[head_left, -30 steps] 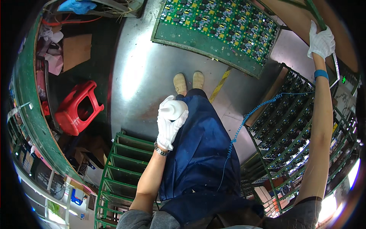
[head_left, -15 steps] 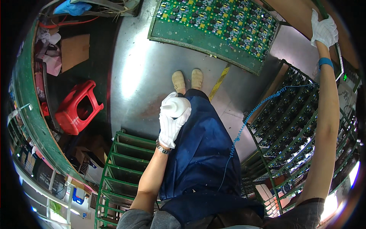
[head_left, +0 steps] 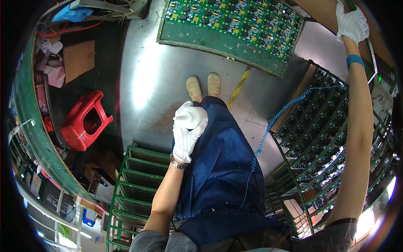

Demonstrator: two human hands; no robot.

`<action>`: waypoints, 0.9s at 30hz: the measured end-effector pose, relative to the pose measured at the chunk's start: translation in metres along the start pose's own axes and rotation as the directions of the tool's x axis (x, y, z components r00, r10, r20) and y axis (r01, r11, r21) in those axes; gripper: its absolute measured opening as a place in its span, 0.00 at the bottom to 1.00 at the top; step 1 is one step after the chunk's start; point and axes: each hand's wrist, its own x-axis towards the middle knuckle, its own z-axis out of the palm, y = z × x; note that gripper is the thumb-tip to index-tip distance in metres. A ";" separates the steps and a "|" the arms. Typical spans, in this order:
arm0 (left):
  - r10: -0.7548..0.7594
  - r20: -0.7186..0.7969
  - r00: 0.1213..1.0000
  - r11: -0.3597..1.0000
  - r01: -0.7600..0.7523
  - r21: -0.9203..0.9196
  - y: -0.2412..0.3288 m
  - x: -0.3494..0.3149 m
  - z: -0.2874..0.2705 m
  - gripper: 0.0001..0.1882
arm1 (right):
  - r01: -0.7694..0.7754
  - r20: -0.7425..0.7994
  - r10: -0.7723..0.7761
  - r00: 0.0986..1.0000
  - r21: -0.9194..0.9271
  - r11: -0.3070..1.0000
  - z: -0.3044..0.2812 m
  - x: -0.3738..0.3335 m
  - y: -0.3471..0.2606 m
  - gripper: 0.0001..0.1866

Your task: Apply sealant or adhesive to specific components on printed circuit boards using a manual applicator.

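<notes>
- A bare stretch of grey metal floor (head_left: 168, 84) lies ahead of the person's beige shoes (head_left: 203, 86); it ends at the curved edge of a green tray of circuit boards (head_left: 235, 25) at the top.
- A green wire rack (head_left: 132, 185) stands just left of the blue apron (head_left: 222, 168); a taller rack of circuit boards (head_left: 331, 134) closes off the right side.
- The left hand (head_left: 188, 136), in a white glove, is closed around a small white bottle (head_left: 191, 117), nozzle pointing left, held over the apron's front edge.
- The right hand (head_left: 351, 23), gloved too, is raised far to the upper right, well apart from the bottle; whether its fingers grip anything cannot be told.
- A blue coiled cord (head_left: 268, 130) runs from the right wrist's blue band (head_left: 355, 60) down across the apron.
- A red plastic stool (head_left: 84, 122) and cardboard scraps (head_left: 77, 59) sit on the dark floor to the left.
</notes>
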 end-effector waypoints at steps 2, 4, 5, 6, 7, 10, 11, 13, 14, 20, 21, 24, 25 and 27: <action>0.021 0.000 1.000 0.999 -0.021 0.032 -0.003 -0.001 0.002 0.37 | -0.006 -0.001 0.006 1.000 0.006 1.000 -0.002 -0.008 -0.002 0.35; 0.041 -0.002 0.999 0.997 -0.041 0.065 -0.002 -0.002 0.002 0.37 | 0.013 -0.012 -0.013 1.000 -0.021 1.000 -0.008 -0.017 -0.009 0.33; 0.026 -0.001 1.000 0.998 -0.026 0.064 0.000 -0.003 0.002 0.37 | -0.018 0.082 0.018 0.996 0.004 1.000 -0.015 -0.021 -0.011 0.31; 0.014 0.006 1.000 0.998 -0.014 0.061 0.002 -0.004 0.004 0.37 | -0.019 0.079 0.019 0.997 0.000 1.000 -0.006 -0.023 0.000 0.31; 0.017 0.008 1.000 0.998 -0.017 0.059 0.001 -0.004 0.005 0.37 | 0.007 0.044 -0.003 0.999 -0.096 0.995 0.007 -0.025 0.014 0.33; 0.040 0.004 0.999 0.997 -0.040 0.072 -0.001 -0.006 0.007 0.38 | 0.041 0.005 -0.041 0.999 -0.130 0.991 0.017 -0.034 0.027 0.34; 0.009 -0.008 1.000 0.999 -0.008 0.032 0.002 -0.007 0.008 0.38 | 0.042 0.060 -0.035 0.998 -0.117 0.992 0.015 -0.037 0.027 0.33; -0.021 -0.012 1.000 1.000 0.021 -0.011 0.001 -0.009 0.011 0.38 | 0.041 0.113 -0.028 0.993 -0.113 0.993 0.008 -0.044 0.029 0.33; -0.003 -0.003 1.000 0.999 0.003 -0.045 -0.004 -0.008 0.011 0.38 | 0.083 0.070 -0.074 0.995 -0.144 0.986 0.005 -0.051 0.028 0.33; -0.066 -0.016 0.998 0.997 0.065 -0.053 0.011 -0.017 0.012 0.39 | 0.170 -0.020 -0.172 0.985 -0.073 0.983 0.002 -0.103 0.019 0.34; -0.085 -0.024 0.996 0.995 0.083 -0.055 0.012 -0.018 0.012 0.39 | 0.189 -0.003 -0.191 0.982 -0.124 0.974 -0.005 -0.115 0.013 0.33; -0.068 -0.038 0.997 0.998 0.068 -0.001 0.008 -0.019 0.011 0.39 | 0.208 -0.004 -0.208 0.978 -0.060 0.976 -0.029 -0.140 -0.001 0.27; -0.031 -0.031 0.999 0.998 0.033 0.048 0.007 -0.019 0.013 0.39 | 0.205 0.034 -0.207 0.978 0.055 0.977 -0.027 -0.152 0.002 0.24; -0.081 -0.018 0.997 0.996 0.080 -0.029 0.012 -0.019 0.019 0.39 | 0.179 0.122 -0.213 0.969 0.241 0.954 -0.033 -0.171 0.008 0.19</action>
